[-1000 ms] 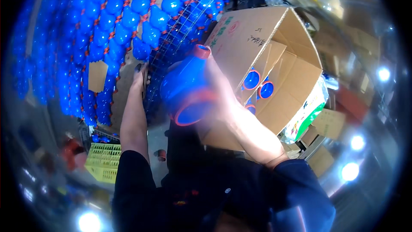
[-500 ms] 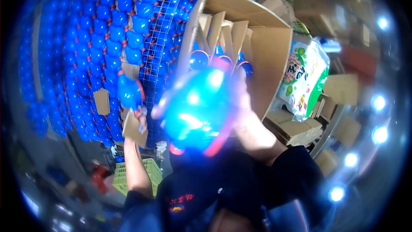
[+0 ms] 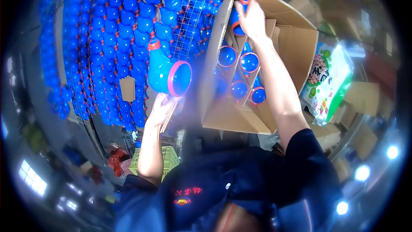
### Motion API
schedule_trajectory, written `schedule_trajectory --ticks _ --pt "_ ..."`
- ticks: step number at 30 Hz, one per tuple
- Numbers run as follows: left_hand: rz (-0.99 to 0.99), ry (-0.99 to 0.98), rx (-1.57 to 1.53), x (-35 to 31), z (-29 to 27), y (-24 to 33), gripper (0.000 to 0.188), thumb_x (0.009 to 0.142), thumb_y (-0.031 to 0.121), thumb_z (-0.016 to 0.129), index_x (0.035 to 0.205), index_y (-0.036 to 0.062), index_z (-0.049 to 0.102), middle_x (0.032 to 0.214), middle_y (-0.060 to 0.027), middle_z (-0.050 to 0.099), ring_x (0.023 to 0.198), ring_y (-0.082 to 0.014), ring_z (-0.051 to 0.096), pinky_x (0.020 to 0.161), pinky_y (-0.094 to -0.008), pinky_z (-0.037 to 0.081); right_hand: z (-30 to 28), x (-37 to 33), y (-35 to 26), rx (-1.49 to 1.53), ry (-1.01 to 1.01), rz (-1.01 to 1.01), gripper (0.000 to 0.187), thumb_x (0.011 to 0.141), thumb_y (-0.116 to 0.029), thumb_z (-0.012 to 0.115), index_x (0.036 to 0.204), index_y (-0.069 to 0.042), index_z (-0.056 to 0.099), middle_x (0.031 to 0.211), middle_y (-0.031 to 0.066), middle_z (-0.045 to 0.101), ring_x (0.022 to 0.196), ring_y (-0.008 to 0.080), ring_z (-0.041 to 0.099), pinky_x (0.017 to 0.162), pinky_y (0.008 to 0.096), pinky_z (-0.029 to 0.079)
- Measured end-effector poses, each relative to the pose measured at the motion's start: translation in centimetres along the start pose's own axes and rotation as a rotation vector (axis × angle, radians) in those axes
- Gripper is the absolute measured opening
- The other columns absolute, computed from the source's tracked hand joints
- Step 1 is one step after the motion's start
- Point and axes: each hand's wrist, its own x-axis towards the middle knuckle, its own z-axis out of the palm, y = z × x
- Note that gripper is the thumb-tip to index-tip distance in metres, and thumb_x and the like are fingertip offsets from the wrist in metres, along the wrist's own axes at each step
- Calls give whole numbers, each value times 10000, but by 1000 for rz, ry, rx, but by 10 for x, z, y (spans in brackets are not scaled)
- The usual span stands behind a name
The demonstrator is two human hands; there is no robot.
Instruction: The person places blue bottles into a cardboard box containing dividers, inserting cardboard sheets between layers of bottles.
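Observation:
My left hand (image 3: 162,108) holds up a blue, bulbous, vase-like vessel (image 3: 160,74) with a narrow neck and orange-red rims; its wide opening faces right. Thin cardboard pieces (image 3: 168,118) are held in the same hand, against the palm. My right hand (image 3: 253,18) reaches into the open cardboard carton (image 3: 297,56), its fingers closed around the neck of another such vessel (image 3: 235,18) at the far left corner. Several more blue vessels (image 3: 249,62) lie in the carton, wide openings facing me, with cardboard dividers (image 3: 269,29) between them.
Rows of stacked blue vessels (image 3: 124,38) fill the left, beside a wire mesh rack (image 3: 191,21). A folded cardboard piece (image 3: 127,89) rests against them. A green-and-white printed bag (image 3: 330,81) lies right of the carton. Below my left forearm sits a yellow-green plastic crate (image 3: 170,160).
The large blurred vessel near my right hand is no longer before the camera. My right hand has moved up into the carton. My left hand has raised its vessel, which has turned to show its opening.

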Motion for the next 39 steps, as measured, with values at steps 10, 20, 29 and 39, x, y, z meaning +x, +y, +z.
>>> schedule_trajectory --ticks 10,20,29,39 --pt "-102 -178 276 -6 6 29 353 857 -7 601 1206 9 557 1049 -41 622 976 -131 572 833 -311 482 -38 -58 -57 366 146 -117 203 937 -186 570 999 -8 646 966 171 667 883 331 646 789 400 507" --pt "299 -145 536 35 86 82 440 887 186 632 1261 -18 522 1039 -78 641 836 -119 591 660 -219 452 -146 -109 -57 951 257 254 246 988 -254 552 1027 -18 608 994 86 675 923 144 614 845 301 497" --pt "-2 735 993 227 -174 -91 992 703 519 788 1392 -56 366 1345 -291 502 1253 -396 497 1051 -413 397 -31 -19 70 -234 -214 411 414 933 -377 576 1139 -18 598 1038 271 656 1012 413 626 880 439 496" --pt "80 736 992 256 -166 -80 876 718 396 817 1394 81 357 1270 -174 568 1070 -344 623 868 -441 523 16 13 73 -493 -404 448 541 852 -491 585 1175 -62 640 1175 246 634 1140 380 590 971 457 462"
